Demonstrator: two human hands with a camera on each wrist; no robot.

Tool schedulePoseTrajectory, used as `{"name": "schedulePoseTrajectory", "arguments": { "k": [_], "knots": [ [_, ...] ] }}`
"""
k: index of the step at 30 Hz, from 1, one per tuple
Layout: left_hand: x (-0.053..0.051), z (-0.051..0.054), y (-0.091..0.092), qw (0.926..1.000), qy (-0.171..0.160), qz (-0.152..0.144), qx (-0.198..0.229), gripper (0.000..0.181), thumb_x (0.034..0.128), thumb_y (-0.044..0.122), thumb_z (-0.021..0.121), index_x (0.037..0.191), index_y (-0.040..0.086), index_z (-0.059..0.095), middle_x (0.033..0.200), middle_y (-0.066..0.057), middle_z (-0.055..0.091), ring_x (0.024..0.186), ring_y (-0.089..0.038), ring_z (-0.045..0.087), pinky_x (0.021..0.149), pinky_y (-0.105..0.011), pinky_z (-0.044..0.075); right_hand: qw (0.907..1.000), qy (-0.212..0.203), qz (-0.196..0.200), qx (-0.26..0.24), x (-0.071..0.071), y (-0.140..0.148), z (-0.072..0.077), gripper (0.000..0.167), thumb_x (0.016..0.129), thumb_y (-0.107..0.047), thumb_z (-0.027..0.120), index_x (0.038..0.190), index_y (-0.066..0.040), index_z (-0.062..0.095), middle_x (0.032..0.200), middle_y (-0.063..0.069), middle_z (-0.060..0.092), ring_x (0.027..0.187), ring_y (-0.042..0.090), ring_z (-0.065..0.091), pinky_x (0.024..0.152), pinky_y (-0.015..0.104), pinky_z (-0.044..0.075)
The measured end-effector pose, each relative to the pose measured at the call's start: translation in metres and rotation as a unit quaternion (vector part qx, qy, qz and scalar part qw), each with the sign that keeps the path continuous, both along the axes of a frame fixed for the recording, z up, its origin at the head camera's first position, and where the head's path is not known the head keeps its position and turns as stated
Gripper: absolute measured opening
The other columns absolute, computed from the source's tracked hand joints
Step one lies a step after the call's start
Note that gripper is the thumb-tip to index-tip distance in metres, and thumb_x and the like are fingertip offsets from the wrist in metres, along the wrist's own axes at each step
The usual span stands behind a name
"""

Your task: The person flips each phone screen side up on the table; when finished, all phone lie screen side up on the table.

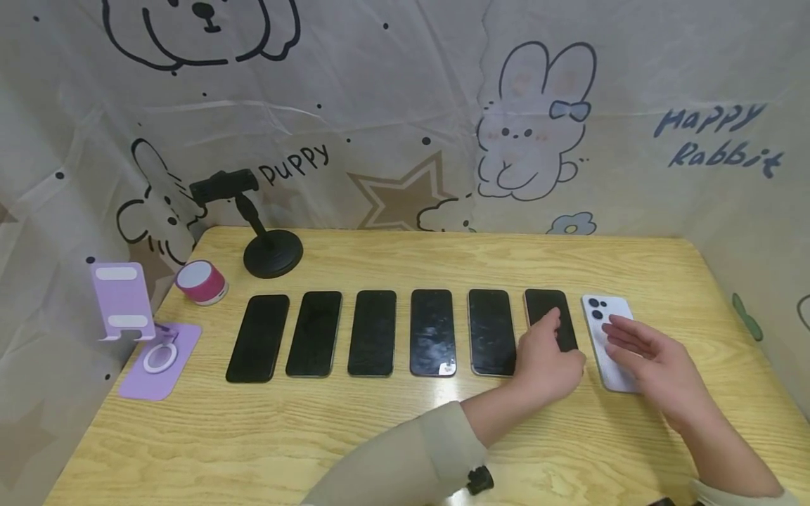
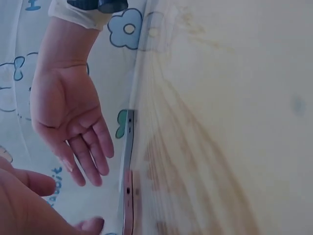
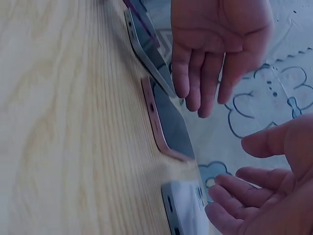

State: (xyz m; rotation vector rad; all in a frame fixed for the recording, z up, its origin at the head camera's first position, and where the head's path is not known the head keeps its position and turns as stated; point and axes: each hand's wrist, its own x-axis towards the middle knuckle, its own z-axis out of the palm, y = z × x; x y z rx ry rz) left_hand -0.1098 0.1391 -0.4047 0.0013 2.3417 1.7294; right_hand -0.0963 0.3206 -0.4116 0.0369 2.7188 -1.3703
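Note:
Several phones lie in a row across the wooden table. My left hand (image 1: pixel 549 358) hovers over a pink-edged phone (image 1: pixel 545 302), dark screen up, second from the right; its fingers are extended and hold nothing. At the row's right end a white phone (image 1: pixel 610 351) lies face down, camera lenses showing. Just above that one is my right hand (image 1: pixel 661 365), fingers loosely extended. The right wrist view shows both palms, the left hand (image 3: pixel 220 44) and the right hand (image 3: pixel 274 191), apart from the phones. To the left hand's left lies another black-screened phone (image 1: pixel 492 330).
Four-legged furniture is not visible; a purple phone stand (image 1: pixel 129 379) and a pink round speaker (image 1: pixel 201 282) are at the left. Behind them stands a black stand with a round base (image 1: pixel 273 253). Printed cloth (image 1: pixel 392 105) hangs around the table (image 1: pixel 380 436).

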Motion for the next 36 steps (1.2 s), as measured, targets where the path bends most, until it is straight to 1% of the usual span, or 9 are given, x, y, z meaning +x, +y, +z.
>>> {"name": "schedulePoseTrajectory", "arguments": {
  "k": [2, 6, 11, 14, 18, 21, 25, 30, 36],
  "knots": [
    [0.001, -0.001, 0.006, 0.9995, -0.007, -0.006, 0.030, 0.066, 0.0805, 0.005, 0.069, 0.144, 0.011, 0.053, 0.129, 0.009, 0.060, 0.118, -0.005, 0.053, 0.095, -0.023, 0.044, 0.9998, 0.011, -0.013, 0.013, 0.001, 0.010, -0.001, 0.055, 0.102, -0.020, 0.061, 0.147, 0.005, 0.043, 0.139, 0.025, 0.054, 0.107, -0.012, 0.050, 0.079, 0.005, 0.042],
    [0.005, -0.005, 0.019, 0.9983, -0.013, -0.025, 0.051, 0.065, 0.0784, 0.005, 0.072, 0.141, 0.014, 0.056, 0.127, 0.012, 0.061, 0.114, -0.003, 0.055, 0.091, -0.021, 0.046, 0.9988, 0.013, -0.027, 0.040, 0.003, 0.028, -0.006, 0.055, 0.102, -0.022, 0.060, 0.148, 0.004, 0.043, 0.139, 0.026, 0.053, 0.103, -0.015, 0.048, 0.077, 0.003, 0.038],
    [0.007, -0.007, 0.035, 0.9983, -0.040, -0.029, 0.031, 0.073, 0.0718, 0.005, 0.074, 0.141, 0.020, 0.057, 0.127, 0.008, 0.063, 0.116, -0.003, 0.054, 0.092, -0.022, 0.045, 0.9988, 0.006, -0.018, 0.045, 0.007, 0.042, -0.013, 0.058, 0.104, -0.022, 0.057, 0.152, 0.003, 0.036, 0.144, 0.031, 0.045, 0.106, -0.015, 0.045, 0.079, 0.002, 0.037],
    [0.011, -0.007, 0.045, 0.9976, -0.066, -0.014, 0.012, 0.077, 0.0673, 0.007, 0.078, 0.138, 0.029, 0.057, 0.124, 0.010, 0.062, 0.110, -0.002, 0.054, 0.088, -0.023, 0.047, 0.9992, 0.005, -0.019, 0.035, 0.013, 0.049, -0.016, 0.060, 0.103, -0.021, 0.058, 0.152, 0.004, 0.034, 0.145, 0.023, 0.047, 0.105, -0.016, 0.045, 0.079, 0.004, 0.040],
    [0.015, -0.007, 0.053, 0.9963, -0.086, 0.003, 0.009, 0.078, 0.0665, 0.008, 0.080, 0.135, 0.035, 0.053, 0.122, 0.012, 0.060, 0.097, -0.004, 0.052, 0.081, -0.025, 0.046, 0.9994, 0.014, -0.030, -0.007, 0.022, 0.056, -0.019, 0.060, 0.101, -0.014, 0.062, 0.151, 0.005, 0.035, 0.134, -0.010, 0.057, 0.101, -0.018, 0.049, 0.078, 0.007, 0.045],
    [0.015, -0.007, 0.055, 0.9964, -0.082, 0.010, 0.016, 0.078, 0.0667, 0.007, 0.079, 0.134, 0.036, 0.052, 0.120, 0.011, 0.060, 0.093, -0.004, 0.051, 0.080, -0.025, 0.046, 0.9979, 0.015, -0.038, -0.050, 0.025, 0.057, -0.020, 0.061, 0.099, -0.010, 0.064, 0.151, 0.003, 0.037, 0.121, -0.028, 0.054, 0.099, -0.017, 0.053, 0.076, 0.009, 0.048],
    [0.014, -0.007, 0.057, 0.9962, -0.078, 0.024, 0.031, 0.077, 0.0662, 0.005, 0.078, 0.131, 0.038, 0.054, 0.122, 0.012, 0.060, 0.101, -0.003, 0.053, 0.083, -0.025, 0.046, 0.9949, 0.013, -0.051, -0.086, 0.026, 0.057, -0.022, 0.056, 0.096, -0.007, 0.068, 0.148, -0.005, 0.046, 0.117, -0.031, 0.055, 0.098, -0.015, 0.056, 0.074, 0.012, 0.051],
    [0.012, -0.007, 0.060, 0.9937, -0.085, 0.051, 0.052, 0.074, 0.0656, 0.002, 0.077, 0.127, 0.039, 0.057, 0.121, 0.014, 0.059, 0.106, -0.004, 0.054, 0.084, -0.025, 0.047, 0.9875, 0.002, -0.080, -0.136, 0.027, 0.061, -0.024, 0.049, 0.092, -0.004, 0.073, 0.137, -0.014, 0.058, 0.115, -0.029, 0.059, 0.095, -0.010, 0.061, 0.070, 0.016, 0.053],
    [0.012, -0.009, 0.061, 0.9886, -0.089, 0.084, 0.087, 0.070, 0.0631, -0.005, 0.073, 0.120, 0.034, 0.061, 0.114, 0.012, 0.062, 0.103, -0.009, 0.060, 0.080, -0.025, 0.050, 0.9665, -0.037, -0.128, -0.220, 0.020, 0.067, -0.026, 0.040, 0.086, -0.002, 0.078, 0.121, -0.020, 0.070, 0.105, -0.026, 0.065, 0.084, -0.002, 0.065, 0.066, 0.019, 0.055]
  ]
}}
